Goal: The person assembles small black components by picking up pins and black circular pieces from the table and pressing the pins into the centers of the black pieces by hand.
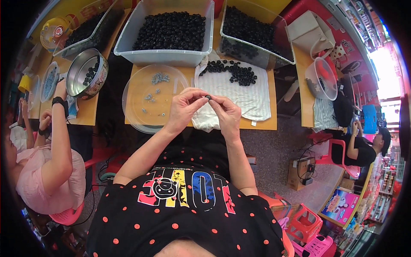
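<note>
Fingertips of my left hand (187, 107) and my right hand (227, 115) meet over the table's front part, both closed in a pinch on a small black round piece (208, 97). Under and behind them lies a white striped cloth (257, 103) with a spread of loose black round pieces (243, 76) on its far part. To the left of my left hand is a clear round plastic tray (132, 100), with small silvery metal parts (160, 78) scattered in it. Whether a metal part sits in the held piece is too small to tell.
Behind the tray and cloth stand a translucent bin (165, 58) and a clear bin (257, 58), both filled with black pieces. A metal bowl (79, 77) is at the left, beside a seated person in pink (51, 180). Another person in black (364, 150) sits far right.
</note>
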Motion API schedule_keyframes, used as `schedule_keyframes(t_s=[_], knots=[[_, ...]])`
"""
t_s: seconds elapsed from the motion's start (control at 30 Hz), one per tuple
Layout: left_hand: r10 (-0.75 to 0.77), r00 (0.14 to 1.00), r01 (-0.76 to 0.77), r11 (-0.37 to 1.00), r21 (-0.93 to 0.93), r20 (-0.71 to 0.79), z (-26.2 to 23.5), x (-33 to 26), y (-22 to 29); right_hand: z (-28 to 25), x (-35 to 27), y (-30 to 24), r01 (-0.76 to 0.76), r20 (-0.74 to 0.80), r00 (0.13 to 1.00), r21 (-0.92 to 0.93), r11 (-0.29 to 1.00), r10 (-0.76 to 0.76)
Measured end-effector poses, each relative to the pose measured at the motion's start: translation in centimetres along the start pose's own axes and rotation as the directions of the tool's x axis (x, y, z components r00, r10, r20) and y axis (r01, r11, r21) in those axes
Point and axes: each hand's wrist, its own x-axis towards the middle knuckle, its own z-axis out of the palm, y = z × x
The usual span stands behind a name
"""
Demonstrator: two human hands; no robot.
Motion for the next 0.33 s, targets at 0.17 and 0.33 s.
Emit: schedule_keyframes(t_s=[0.17, 0.33], knots=[[-0.093, 0.996, 0.093, 0.990, -0.108, 0.009, 0.17, -0.38, 0.04, 0.03, -0.47, 0.04, -0.072, -0.020, 0.997, -0.002, 0.997, 0.072], [-0.101, 0.995, 0.101, 0.988, -0.120, 0.006, 0.18, -0.41, -0.15, 0.11, -0.61, 0.49, -0.087, -0.044, 0.995, -0.065, 0.994, 0.084]])
